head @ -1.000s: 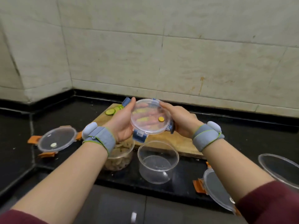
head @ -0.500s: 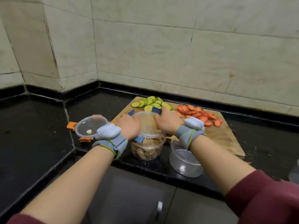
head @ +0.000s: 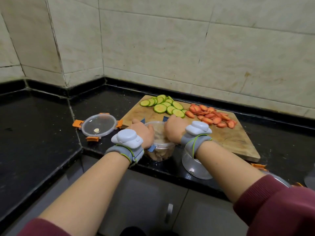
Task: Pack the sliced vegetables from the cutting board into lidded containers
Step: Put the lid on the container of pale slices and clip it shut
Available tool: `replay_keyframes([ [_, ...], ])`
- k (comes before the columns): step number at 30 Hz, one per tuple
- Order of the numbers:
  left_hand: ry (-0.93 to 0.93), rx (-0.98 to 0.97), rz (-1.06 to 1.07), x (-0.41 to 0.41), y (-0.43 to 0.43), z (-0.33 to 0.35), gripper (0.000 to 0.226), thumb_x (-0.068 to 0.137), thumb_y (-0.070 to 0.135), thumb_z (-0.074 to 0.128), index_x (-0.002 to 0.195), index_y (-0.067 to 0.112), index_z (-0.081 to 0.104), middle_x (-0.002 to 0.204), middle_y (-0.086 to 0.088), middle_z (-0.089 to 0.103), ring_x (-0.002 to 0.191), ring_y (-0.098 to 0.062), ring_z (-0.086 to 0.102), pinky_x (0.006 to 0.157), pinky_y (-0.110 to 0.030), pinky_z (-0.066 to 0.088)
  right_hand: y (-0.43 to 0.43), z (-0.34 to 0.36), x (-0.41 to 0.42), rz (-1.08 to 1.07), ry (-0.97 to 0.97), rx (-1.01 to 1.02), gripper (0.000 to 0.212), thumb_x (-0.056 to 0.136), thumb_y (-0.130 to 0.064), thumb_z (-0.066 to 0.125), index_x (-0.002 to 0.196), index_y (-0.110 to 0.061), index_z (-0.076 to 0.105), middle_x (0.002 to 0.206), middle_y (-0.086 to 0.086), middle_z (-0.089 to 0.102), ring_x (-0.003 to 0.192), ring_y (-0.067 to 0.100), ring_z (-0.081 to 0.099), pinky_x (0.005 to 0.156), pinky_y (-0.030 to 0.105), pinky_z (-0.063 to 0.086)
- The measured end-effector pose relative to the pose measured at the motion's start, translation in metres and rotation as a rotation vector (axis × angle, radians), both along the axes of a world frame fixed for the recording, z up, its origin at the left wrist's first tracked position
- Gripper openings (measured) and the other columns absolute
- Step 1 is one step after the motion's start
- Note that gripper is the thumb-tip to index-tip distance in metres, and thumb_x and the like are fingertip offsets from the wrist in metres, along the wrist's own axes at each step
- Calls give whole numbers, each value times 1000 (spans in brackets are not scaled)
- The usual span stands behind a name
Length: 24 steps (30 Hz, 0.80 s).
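A round clear container (head: 160, 155) full of pale slices stands at the counter's front edge. On it lies a clear lid (head: 158, 132) with blue clips. My left hand (head: 144, 133) grips the lid's left side and my right hand (head: 173, 129) grips its right side, thumbs on top and fingers curled over the far rim. Behind them, the wooden cutting board (head: 230, 140) carries green cucumber slices (head: 163, 106) and orange carrot slices (head: 213, 115). An empty clear container (head: 194, 165) stands under my right wrist.
A clear lid with orange clips (head: 98, 126) lies on the black counter (head: 42, 126) to the left. Part of another orange-clipped lid (head: 259, 166) shows at the right behind my sleeve. Tiled walls close off the back corner.
The lid, held up in front of me a second ago, has come down onto the filled container. Both hands stayed on it and now sit lower on its sides.
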<state>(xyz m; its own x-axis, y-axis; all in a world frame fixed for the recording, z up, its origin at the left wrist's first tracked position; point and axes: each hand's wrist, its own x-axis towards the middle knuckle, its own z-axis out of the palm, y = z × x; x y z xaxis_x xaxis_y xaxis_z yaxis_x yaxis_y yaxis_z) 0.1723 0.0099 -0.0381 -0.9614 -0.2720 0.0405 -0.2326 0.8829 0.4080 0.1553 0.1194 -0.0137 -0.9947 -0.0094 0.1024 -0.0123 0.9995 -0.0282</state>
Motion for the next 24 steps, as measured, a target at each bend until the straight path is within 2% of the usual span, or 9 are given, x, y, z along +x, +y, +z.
replay_keyframes([
  [5,-8,4,-26,-4,-11,-1,58,98,46,36,128,-4,33,125,-20,54,109,-36,56,74,-36,36,-10,-6,-2,-37,-9,-12,38,97,-14,45,131,2,36,134,17,51,124,33,52,96,34,41],
  [8,38,-13,-47,-7,-31,-3,60,97,48,38,129,-2,33,121,-22,57,107,-38,57,77,-38,41,-27,-12,-4,-75,-13,-145,39,93,-9,47,129,0,37,132,20,54,122,36,52,96,39,41],
  [11,125,65,-53,-7,-49,-8,50,95,47,40,121,4,35,113,-24,59,101,-43,57,77,-41,40,-38,-15,-4,-61,-22,-272,37,92,-6,45,128,-1,37,132,20,53,123,37,51,96,40,39],
  [14,181,131,-70,-1,-58,-12,46,95,48,40,121,10,35,106,-23,60,96,-43,57,73,-39,38,-36,-19,-3,-14,-66,-377,37,96,-11,43,130,0,34,131,22,53,121,38,51,93,39,40],
  [17,224,122,-64,3,-57,-14,46,96,48,39,127,14,34,109,-23,61,98,-44,57,74,-40,39,-30,-24,0,1,-113,-494,41,100,-20,33,137,0,30,131,25,52,119,39,51,91,38,39],
  [19,236,90,-44,6,-56,-14,44,95,48,38,126,17,35,109,-21,62,98,-44,57,75,-42,41,-31,-26,1,-32,-20,-396,41,100,-21,34,136,-2,32,132,22,50,119,39,50,91,39,39],
  [21,256,44,-24,9,-57,-13,40,95,47,37,123,18,37,105,-20,63,95,-42,58,74,-42,43,-35,-28,3,-8,236,-187,39,94,-14,37,130,-3,42,127,16,49,111,34,52,78,40,42],
  [23,288,3,-12,13,-58,-13,39,94,46,37,121,19,37,99,-18,63,90,-41,59,70,-40,42,-39,-25,8,79,461,23,34,79,-11,37,101,-9,63,100,10,59,88,28,57,60,33,39],
  [24,310,-8,-10,15,-58,-13,38,93,45,38,121,19,37,97,-17,64,88,-40,59,68,-39,41,-39,-27,7,147,534,112,31,73,-13,36,84,-12,65,87,8,60,80,26,55,57,31,37],
])
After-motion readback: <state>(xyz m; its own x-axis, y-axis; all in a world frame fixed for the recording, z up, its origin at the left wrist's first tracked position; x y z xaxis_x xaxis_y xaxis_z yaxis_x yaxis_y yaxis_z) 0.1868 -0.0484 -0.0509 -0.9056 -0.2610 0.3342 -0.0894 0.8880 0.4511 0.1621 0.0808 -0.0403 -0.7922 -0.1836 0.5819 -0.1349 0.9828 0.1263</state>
